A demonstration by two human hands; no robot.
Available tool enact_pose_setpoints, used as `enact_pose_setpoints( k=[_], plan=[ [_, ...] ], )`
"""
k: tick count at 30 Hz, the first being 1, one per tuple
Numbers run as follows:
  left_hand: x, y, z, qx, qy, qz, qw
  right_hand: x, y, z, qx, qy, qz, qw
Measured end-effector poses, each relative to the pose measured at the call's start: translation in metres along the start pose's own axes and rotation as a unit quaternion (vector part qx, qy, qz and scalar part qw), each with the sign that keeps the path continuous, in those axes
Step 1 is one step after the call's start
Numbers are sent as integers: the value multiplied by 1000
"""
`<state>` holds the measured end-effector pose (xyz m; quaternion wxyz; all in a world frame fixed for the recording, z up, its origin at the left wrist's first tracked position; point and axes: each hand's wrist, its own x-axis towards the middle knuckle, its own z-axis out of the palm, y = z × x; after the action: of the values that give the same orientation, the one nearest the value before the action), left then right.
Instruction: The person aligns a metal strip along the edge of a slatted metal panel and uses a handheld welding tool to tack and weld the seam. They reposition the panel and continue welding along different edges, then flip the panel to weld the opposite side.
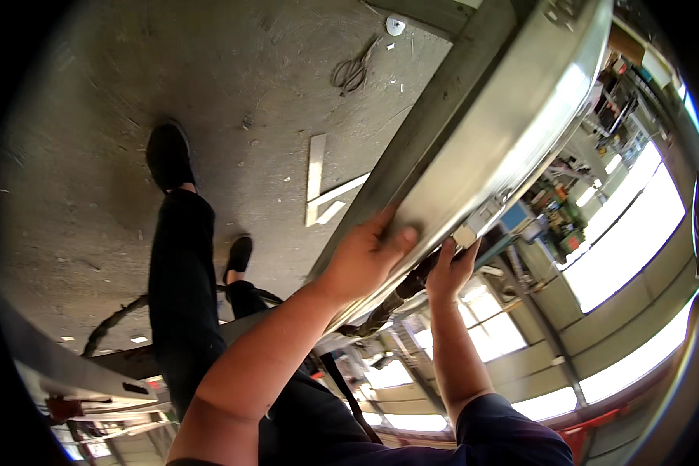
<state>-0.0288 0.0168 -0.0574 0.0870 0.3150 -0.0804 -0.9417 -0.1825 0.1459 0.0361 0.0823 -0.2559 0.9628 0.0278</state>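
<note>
Standing here, I see someone in a dark navy top (512, 435), its right sleeve (483, 415) short and loose, ending in a plain hem above the elbow. At the left, just a dark edge of the other sleeve (190, 462) shows. Both forearms are bare, and the left grip (369, 256) and right grip (452, 268) are bare hands. The trousers (180, 272) are black, long and fairly slim. Below them come bare ankles, then low black shoes: the larger-looking shoe (168, 155) farther left, its mate (239, 255) to the right.
</note>
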Motion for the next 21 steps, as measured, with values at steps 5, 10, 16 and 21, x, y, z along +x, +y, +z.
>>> enact_pose_setpoints(
  k=[5,10,16,21],
  plan=[
    [-37,-4,8,194,12,96,976,1,1,0,11,-20,26,999],
    [-44,-23,38,376,126,135,908,10,-3,-17,106,-39,83,990],
    [-17,-26,64,453,361,123,806,-14,11,-102,227,-66,120,964],
    [-19,-29,84,574,461,96,670,-52,58,-165,590,-115,86,795]
  ],
)
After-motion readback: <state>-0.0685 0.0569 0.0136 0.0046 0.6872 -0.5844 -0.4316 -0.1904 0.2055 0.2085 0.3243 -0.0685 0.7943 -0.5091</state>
